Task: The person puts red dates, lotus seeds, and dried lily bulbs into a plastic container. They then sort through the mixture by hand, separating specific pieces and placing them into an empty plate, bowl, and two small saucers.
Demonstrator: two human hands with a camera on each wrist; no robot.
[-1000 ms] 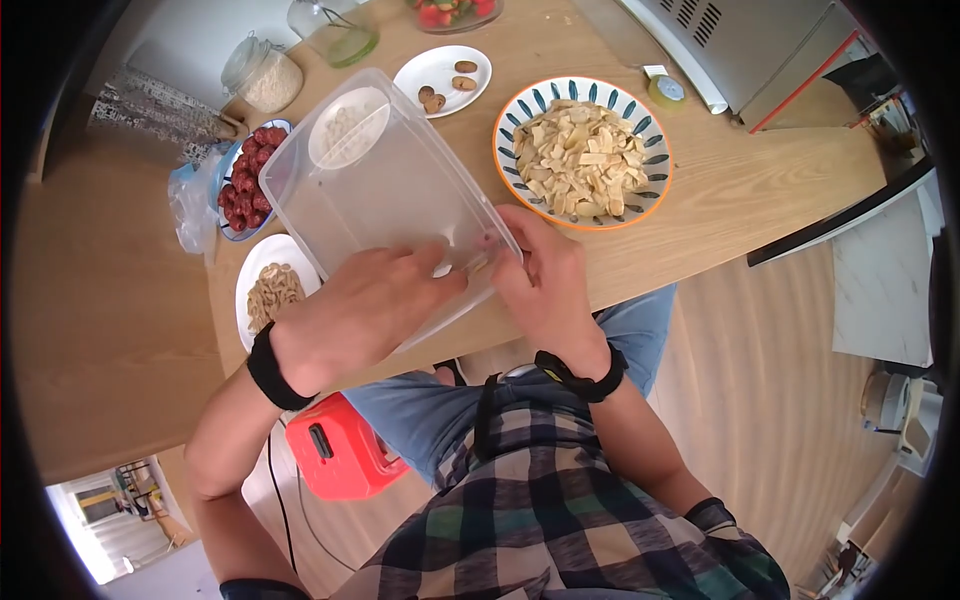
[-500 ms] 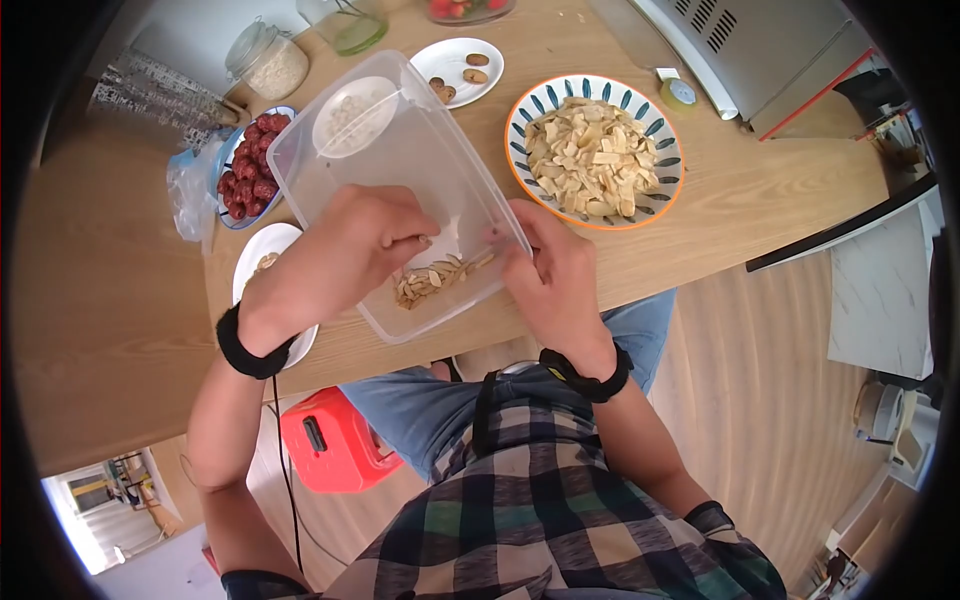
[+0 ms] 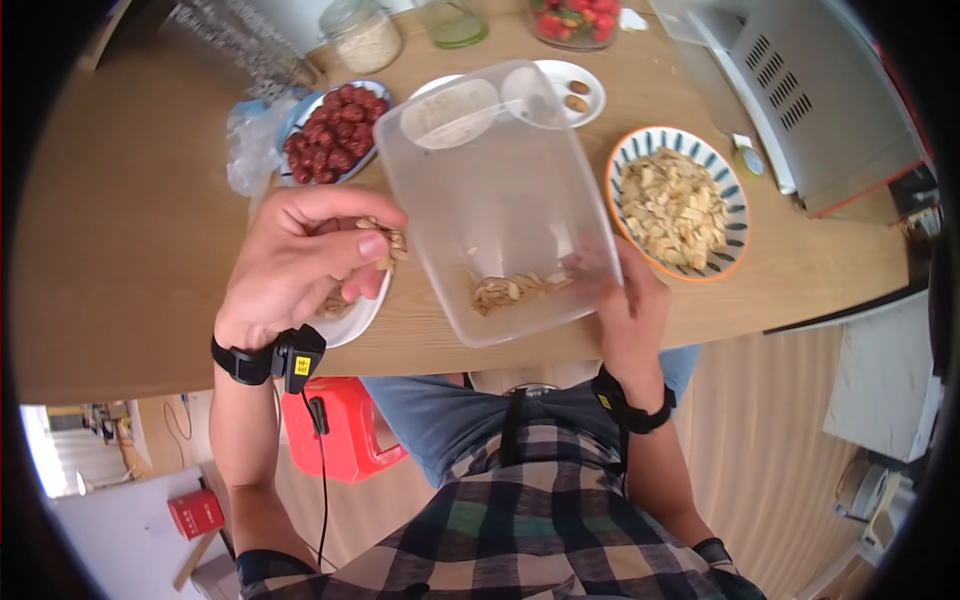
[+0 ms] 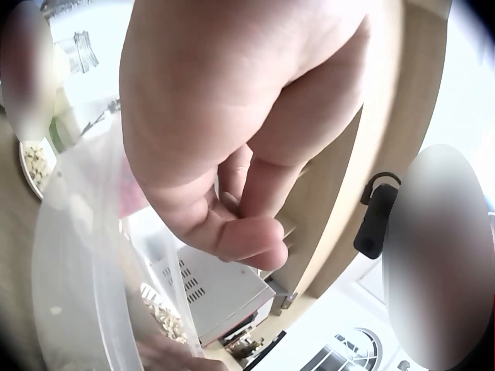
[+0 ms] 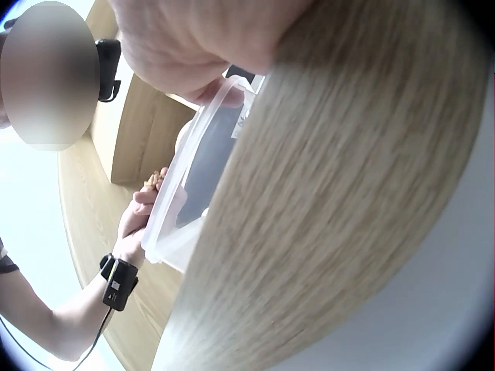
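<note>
My left hand (image 3: 300,265) is turned up at the left of a clear plastic box (image 3: 500,190), thumb and fingers pinching a small bunch of pale dried slices (image 3: 388,243). Beneath it, partly hidden, a white plate (image 3: 365,318) carries similar pieces. The box tilts toward me, and a small heap of slices (image 3: 505,292) lies along its near, lower side. At its right near corner my right hand (image 3: 635,315) grips the rim; in the right wrist view the fingers (image 5: 220,91) curl over the box's edge.
A patterned bowl of pale slices (image 3: 675,210) stands right of the box. Red dates (image 3: 335,135) fill a blue-rimmed dish at left. Behind are a grain jar (image 3: 362,40), a strawberry container (image 3: 575,20) and a white plate (image 3: 590,100). A grey appliance (image 3: 815,95) stands at far right.
My left hand has come up out of the box and leftward, turning over with slices pinched in it. The right hand has stayed on the box rim. The head view has shifted.
</note>
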